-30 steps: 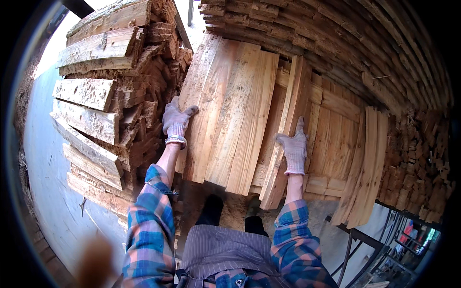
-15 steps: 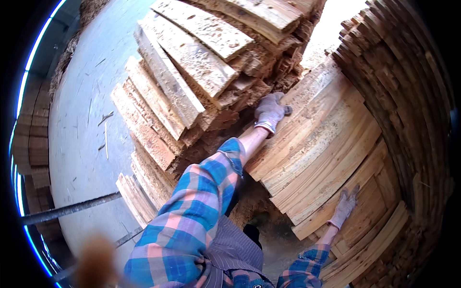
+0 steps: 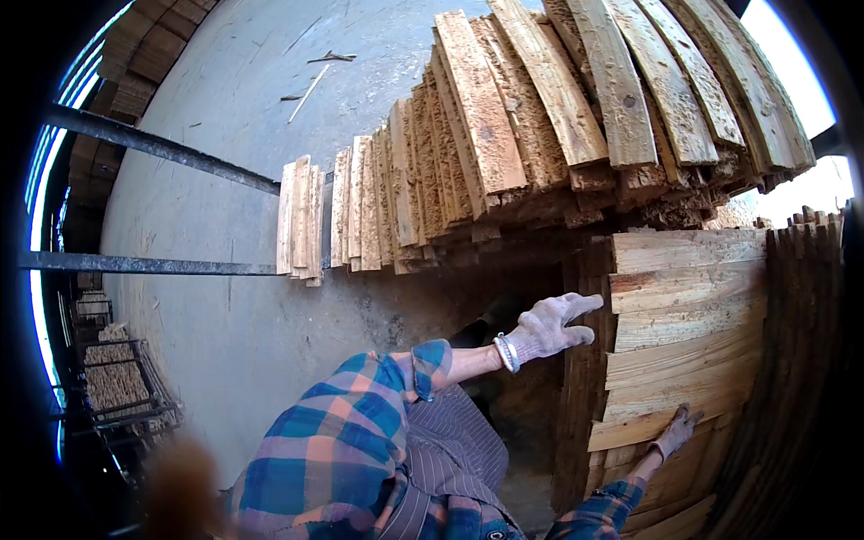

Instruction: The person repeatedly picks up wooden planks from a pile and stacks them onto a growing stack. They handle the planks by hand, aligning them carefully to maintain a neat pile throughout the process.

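Note:
Pale sawn planks (image 3: 684,321) lie side by side on top of a stack at my right. My left hand (image 3: 551,328), in a light knit glove, hovers just off the stack's left edge. Its thumb and fingers are spread, and nothing is in them. Lower on the same stack rests my right hand (image 3: 675,433), also gloved, on a plank (image 3: 630,430). The right hand's fingers reach out flat over the wood, not wrapped round it.
Rough, bark-flecked boards (image 3: 553,90) form a long stack across the far side. Dark metal bars (image 3: 153,262) cross at left above the grey floor (image 3: 216,198), which carries wood slivers. A dark wall of stacked boards (image 3: 792,333) stands at far right.
My left hand has drawn back from the planks' far end to the stack's left edge, fingers opening. The right hand stays on the planks. The whole view has turned.

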Demonstrator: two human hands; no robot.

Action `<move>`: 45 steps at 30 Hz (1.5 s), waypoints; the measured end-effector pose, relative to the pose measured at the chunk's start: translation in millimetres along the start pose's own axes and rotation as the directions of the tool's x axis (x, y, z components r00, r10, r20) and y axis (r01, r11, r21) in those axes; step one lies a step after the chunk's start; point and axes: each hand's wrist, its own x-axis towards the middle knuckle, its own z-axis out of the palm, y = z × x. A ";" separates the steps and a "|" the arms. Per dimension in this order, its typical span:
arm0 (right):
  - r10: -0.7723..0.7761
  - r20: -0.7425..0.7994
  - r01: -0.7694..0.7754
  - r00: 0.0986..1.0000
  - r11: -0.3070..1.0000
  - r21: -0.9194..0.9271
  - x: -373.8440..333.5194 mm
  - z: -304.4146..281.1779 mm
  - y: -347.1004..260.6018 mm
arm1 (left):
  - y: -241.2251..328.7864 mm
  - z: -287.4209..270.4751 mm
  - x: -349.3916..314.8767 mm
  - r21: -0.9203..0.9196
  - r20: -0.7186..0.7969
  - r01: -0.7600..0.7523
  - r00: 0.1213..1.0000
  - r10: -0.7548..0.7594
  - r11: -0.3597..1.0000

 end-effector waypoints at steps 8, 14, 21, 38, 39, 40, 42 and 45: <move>-0.246 0.438 0.101 0.865 0.939 0.328 -133.1 38.2 -111.4 | -233.5 -191.6 -330.3 -0.376 -0.625 0.644 0.355 -0.695 0.666; -0.167 0.924 -0.040 0.344 0.981 0.192 -406.7 267.3 -155.0 | -293.9 -369.5 -420.5 -0.264 -0.762 0.843 0.115 -0.637 0.468; -0.044 0.991 0.009 -0.129 0.999 0.046 -662.8 605.2 -186.1 | -490.0 -611.1 -447.9 -0.413 -0.770 0.729 0.040 -0.636 0.546; 0.005 0.999 -0.039 0.041 0.999 -0.004 -815.6 884.3 -198.2 | -633.5 -632.1 -396.6 -0.853 -0.451 0.093 0.359 -0.817 0.513; 0.016 1.000 -0.108 0.020 0.994 -0.014 -813.0 880.8 -199.7 | -635.9 -632.2 -398.8 -0.702 -0.541 0.246 0.425 -0.726 0.668; 0.018 1.000 -0.180 -0.004 0.983 -0.018 -809.8 881.5 -197.6 | -644.3 -637.2 -410.9 -0.924 -0.383 -0.187 0.489 -0.784 0.335; -0.062 0.997 -0.111 0.036 0.992 0.066 -802.5 895.1 -181.2 | -653.4 -641.0 -416.2 -0.872 -0.416 0.084 0.389 -0.822 0.481; -0.039 0.994 -0.336 -0.101 0.942 0.002 -794.2 891.8 -197.8 | -665.6 -646.2 -431.0 -0.911 -0.392 -0.027 0.370 -0.843 0.412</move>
